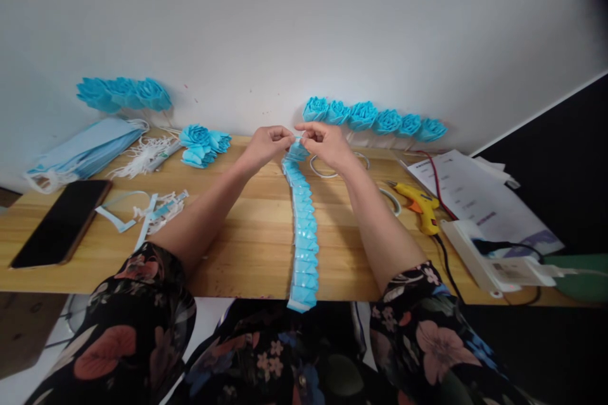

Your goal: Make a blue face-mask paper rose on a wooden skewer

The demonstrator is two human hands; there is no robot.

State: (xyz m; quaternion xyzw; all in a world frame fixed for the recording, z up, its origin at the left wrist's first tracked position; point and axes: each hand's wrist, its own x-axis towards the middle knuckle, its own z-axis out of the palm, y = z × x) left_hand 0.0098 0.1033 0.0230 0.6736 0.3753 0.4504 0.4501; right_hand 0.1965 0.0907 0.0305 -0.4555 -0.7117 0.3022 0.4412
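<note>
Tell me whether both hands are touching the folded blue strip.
Touching. The head view shows the left hand and right hand pinching the folded blue strip at its top end.

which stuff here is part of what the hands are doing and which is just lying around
In use:
- left hand and right hand, both pinching the far end of the folded blue strip

Lying about:
- blue paper roses by the wall
- glue gun
- phone
- stack of face masks
- power strip
- papers
</note>
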